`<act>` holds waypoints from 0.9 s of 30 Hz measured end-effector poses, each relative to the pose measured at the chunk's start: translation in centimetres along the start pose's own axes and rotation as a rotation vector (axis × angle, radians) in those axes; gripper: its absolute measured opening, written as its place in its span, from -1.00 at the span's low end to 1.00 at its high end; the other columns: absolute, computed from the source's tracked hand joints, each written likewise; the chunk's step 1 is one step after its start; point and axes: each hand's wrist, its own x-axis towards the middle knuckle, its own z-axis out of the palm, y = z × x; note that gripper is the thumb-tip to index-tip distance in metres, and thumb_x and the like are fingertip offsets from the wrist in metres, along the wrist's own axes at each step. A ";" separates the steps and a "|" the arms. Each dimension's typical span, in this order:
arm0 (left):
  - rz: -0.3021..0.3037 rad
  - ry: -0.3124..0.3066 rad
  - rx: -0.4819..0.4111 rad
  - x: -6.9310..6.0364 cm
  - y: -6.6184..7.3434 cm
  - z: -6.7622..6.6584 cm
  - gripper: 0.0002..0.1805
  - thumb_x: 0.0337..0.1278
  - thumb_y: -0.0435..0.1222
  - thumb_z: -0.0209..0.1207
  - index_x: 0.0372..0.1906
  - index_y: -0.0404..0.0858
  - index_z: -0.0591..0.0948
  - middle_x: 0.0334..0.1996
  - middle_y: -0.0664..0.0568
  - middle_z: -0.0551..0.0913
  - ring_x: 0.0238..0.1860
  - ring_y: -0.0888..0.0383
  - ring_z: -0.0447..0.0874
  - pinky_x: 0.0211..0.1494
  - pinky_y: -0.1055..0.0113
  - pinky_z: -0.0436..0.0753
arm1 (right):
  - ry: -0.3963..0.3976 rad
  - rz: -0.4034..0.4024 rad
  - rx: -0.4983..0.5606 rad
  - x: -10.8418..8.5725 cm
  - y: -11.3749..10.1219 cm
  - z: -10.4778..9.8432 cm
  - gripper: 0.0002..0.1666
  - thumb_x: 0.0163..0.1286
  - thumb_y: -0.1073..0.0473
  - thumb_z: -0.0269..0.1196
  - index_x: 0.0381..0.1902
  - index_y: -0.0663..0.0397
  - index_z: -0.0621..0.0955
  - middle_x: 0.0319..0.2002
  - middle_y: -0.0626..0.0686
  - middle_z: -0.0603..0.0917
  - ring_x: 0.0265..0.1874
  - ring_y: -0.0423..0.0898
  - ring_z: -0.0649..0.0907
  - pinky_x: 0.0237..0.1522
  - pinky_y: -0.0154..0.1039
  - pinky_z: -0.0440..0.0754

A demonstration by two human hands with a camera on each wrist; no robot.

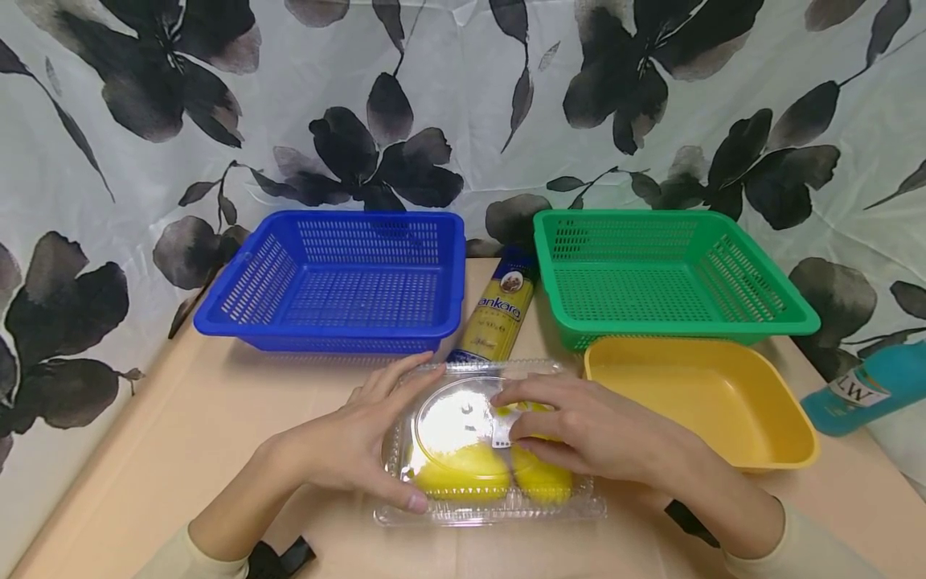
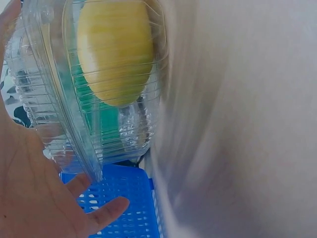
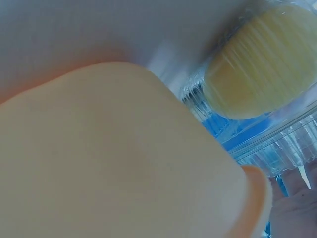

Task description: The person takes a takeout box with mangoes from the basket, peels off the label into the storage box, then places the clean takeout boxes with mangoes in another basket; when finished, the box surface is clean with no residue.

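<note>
A clear plastic clamshell container [image 1: 499,503] stands on the table in front of me, its lid down. Rounded yellow fruits [image 1: 463,474] show through the plastic; one yellow fruit [image 2: 116,52] fills its end in the left wrist view. My left hand [image 1: 347,446] spans the container's left side, thumb at the front rim and extended fingers by the back rim. Over the right part of the lid lies my right hand [image 1: 586,422], its loosely bent fingertips beside a small white label [image 1: 501,434]. Whether they pinch anything is unclear. In the right wrist view the forearm hides most of this hand.
Behind the container are a blue basket [image 1: 362,322], a yellow pasta packet [image 1: 495,318] and a green basket [image 1: 673,328]. A yellow tub [image 1: 687,394] sits to the right, near a teal bottle [image 1: 839,410]. Floral cloth [image 1: 463,96] hangs behind.
</note>
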 end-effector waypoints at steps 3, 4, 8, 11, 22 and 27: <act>0.006 0.001 0.006 0.0 0.0 0.0 0.43 -0.43 0.41 0.52 0.65 0.33 -0.03 0.67 0.21 -0.24 0.64 -0.18 -0.21 0.44 -0.53 0.05 | 0.013 0.014 0.026 0.0 0.0 0.1 -0.83 0.36 0.13 0.44 -0.10 -0.19 0.74 0.24 -0.15 0.63 0.24 -0.15 0.61 0.26 -0.06 0.63; 0.008 0.001 0.006 0.0 0.0 0.0 0.43 -0.43 0.41 0.52 0.65 0.32 -0.03 0.67 0.21 -0.24 0.64 -0.18 -0.21 0.44 -0.53 0.05 | 0.016 0.020 0.036 -0.1 0.1 0.1 -0.84 0.37 0.13 0.43 -0.11 -0.19 0.73 0.24 -0.15 0.63 0.24 -0.15 0.61 0.25 -0.07 0.64; 0.005 -0.001 0.000 0.0 0.0 0.0 0.42 -0.42 0.40 0.52 0.65 0.32 -0.02 0.66 0.24 -0.23 0.64 -0.18 -0.20 0.43 -0.54 0.05 | 0.018 0.033 0.073 -0.1 0.1 0.1 -0.87 0.41 0.15 0.39 -0.11 -0.20 0.70 0.24 -0.16 0.62 0.23 -0.16 0.61 0.25 -0.10 0.64; 0.000 -0.003 -0.001 0.1 0.0 -0.1 0.42 -0.42 0.39 0.53 0.65 0.32 -0.02 0.65 0.27 -0.24 0.63 -0.18 -0.19 0.43 -0.55 0.05 | 0.024 0.044 0.108 -0.2 0.1 0.1 -0.89 0.44 0.15 0.36 -0.13 -0.19 0.68 0.23 -0.18 0.62 0.23 -0.19 0.61 0.25 -0.14 0.63; -0.012 -0.011 -0.002 0.0 -0.1 0.0 0.43 -0.43 0.42 0.51 0.64 0.35 -0.05 0.65 0.27 -0.28 0.63 -0.17 -0.20 0.42 -0.56 0.07 | 0.040 0.068 0.178 -0.2 0.3 -0.2 -0.92 0.55 0.14 0.24 -0.12 -0.16 0.67 0.25 -0.15 0.60 0.25 -0.14 0.60 0.27 -0.11 0.62; -0.012 -0.008 -0.005 0.0 -0.1 0.0 0.41 -0.43 0.41 0.51 0.62 0.43 -0.07 0.65 0.28 -0.27 0.63 -0.17 -0.18 0.41 -0.56 0.08 | 0.061 0.090 0.210 -0.2 0.4 -0.2 -0.91 0.55 0.16 0.23 -0.11 -0.14 0.68 0.24 -0.13 0.60 0.25 -0.13 0.60 0.27 -0.13 0.62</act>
